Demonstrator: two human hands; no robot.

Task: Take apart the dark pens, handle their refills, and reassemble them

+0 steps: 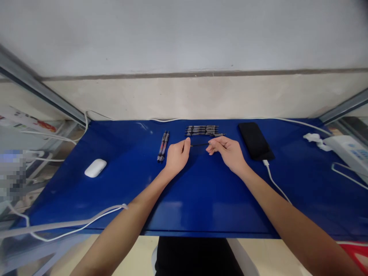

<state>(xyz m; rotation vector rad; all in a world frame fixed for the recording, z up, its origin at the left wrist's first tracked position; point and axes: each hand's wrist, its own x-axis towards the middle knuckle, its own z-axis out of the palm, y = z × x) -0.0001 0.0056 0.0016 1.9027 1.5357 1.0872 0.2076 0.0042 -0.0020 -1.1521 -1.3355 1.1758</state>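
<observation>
A thin dark pen refill [199, 145] spans the gap between my two hands, just above the blue table. My right hand [227, 151] pinches its right end between thumb and fingers. Close to its left end is my left hand [177, 155], closed with the thumb on top; what lies inside that fist is hidden. Behind the hands, several grey gel pens [202, 130] lie side by side in a stack of rows. A small grey pen part [219, 135] sits at their front right. Two more pens [163, 146] lie lengthwise, left of my left hand.
The blue table [198, 207] meets a wall at the back. A white earphone case [96, 168] lies left, a black phone [254, 140] with a white cable [276, 183] right. A white power strip [349, 151] is far right. Another white cable [83, 228] crosses the left front.
</observation>
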